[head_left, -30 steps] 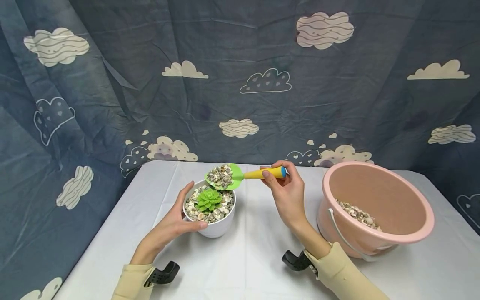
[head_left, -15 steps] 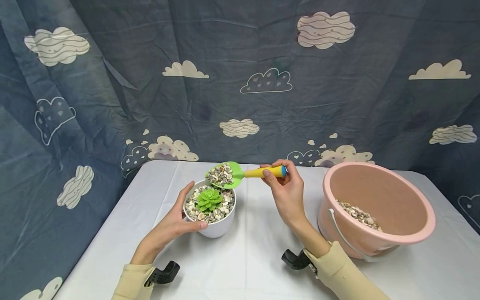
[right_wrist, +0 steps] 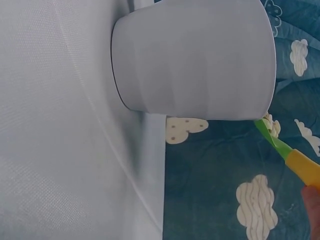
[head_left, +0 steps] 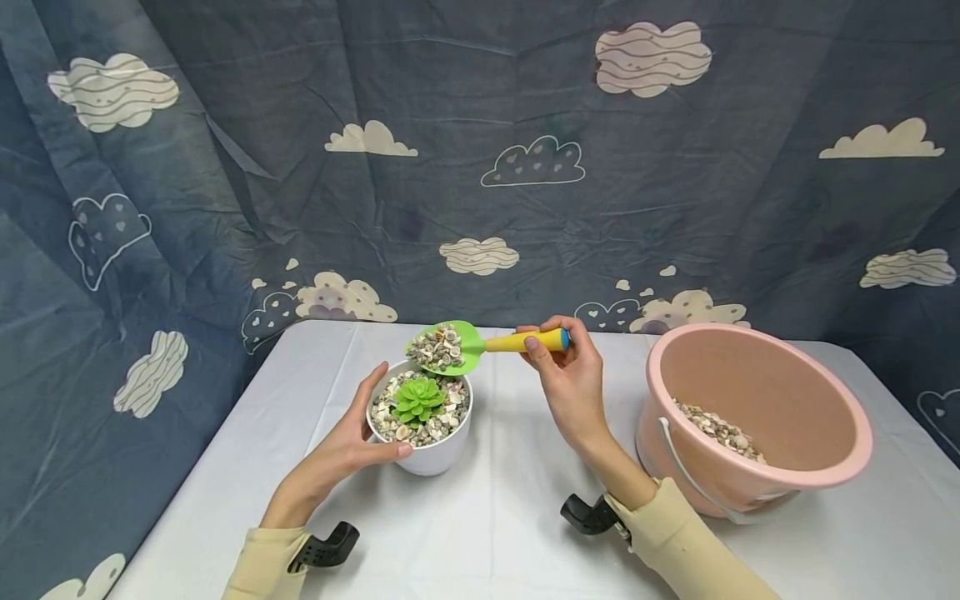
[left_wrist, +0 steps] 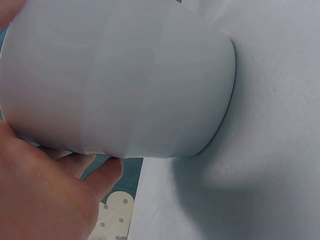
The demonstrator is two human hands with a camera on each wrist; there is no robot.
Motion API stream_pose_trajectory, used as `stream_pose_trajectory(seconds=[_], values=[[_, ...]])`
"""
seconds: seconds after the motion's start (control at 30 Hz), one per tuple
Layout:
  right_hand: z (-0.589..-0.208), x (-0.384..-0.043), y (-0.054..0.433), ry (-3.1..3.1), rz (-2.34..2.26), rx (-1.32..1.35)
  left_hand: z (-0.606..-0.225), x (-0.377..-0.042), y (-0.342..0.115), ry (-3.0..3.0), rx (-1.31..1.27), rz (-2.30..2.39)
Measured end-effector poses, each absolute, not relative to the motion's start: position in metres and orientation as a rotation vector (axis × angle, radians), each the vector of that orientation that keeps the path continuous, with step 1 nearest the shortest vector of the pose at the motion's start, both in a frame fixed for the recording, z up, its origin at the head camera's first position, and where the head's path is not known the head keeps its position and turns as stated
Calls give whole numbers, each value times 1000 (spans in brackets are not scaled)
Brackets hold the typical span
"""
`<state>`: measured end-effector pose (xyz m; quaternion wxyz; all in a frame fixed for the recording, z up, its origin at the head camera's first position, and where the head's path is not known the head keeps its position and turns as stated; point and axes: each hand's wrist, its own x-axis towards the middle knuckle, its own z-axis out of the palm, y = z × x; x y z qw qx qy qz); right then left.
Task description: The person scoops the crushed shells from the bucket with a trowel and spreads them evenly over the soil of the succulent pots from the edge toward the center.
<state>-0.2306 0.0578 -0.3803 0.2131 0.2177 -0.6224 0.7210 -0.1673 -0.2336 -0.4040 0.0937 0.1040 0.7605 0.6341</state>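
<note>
A white pot (head_left: 431, 458) stands on the table, filled with small pebbles or shells around a green succulent (head_left: 418, 399). My left hand (head_left: 345, 450) grips the pot from its left side, thumb on the near rim and fingers round the far side. My right hand (head_left: 573, 387) holds the yellow handle of a green-bladed trowel (head_left: 513, 342) between thumb and fingers. The blade carries a heap of pebbles (head_left: 437, 347) and overlaps the pot's back rim. In the right wrist view, the trowel (right_wrist: 280, 146) shows beside the pot's rim, and its load is mostly hidden.
A pink bucket (head_left: 660, 450) with a pale handle stands on the right, with more pebbles (head_left: 720, 432) in its bottom. The white-covered table (head_left: 517, 533) ends at a dark blue cloth (head_left: 420, 208) printed with clouds. Black wrist mounts (head_left: 326, 546) jut from both sleeves.
My right hand has shifted slightly up and to the left, carrying the loaded trowel with it over the pot's back rim. My left hand and the pot stay in place.
</note>
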Motion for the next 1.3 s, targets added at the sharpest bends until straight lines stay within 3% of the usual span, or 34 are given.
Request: stream_pose_trajectory(seconds=[0.73,1.3], values=[[-380,-235,57,-1729,2092,484,-403,-167,-233,2251,283,1875],[-380,-230,52,-1700,2047,553,-402,-165,-230,2272,235,1874]])
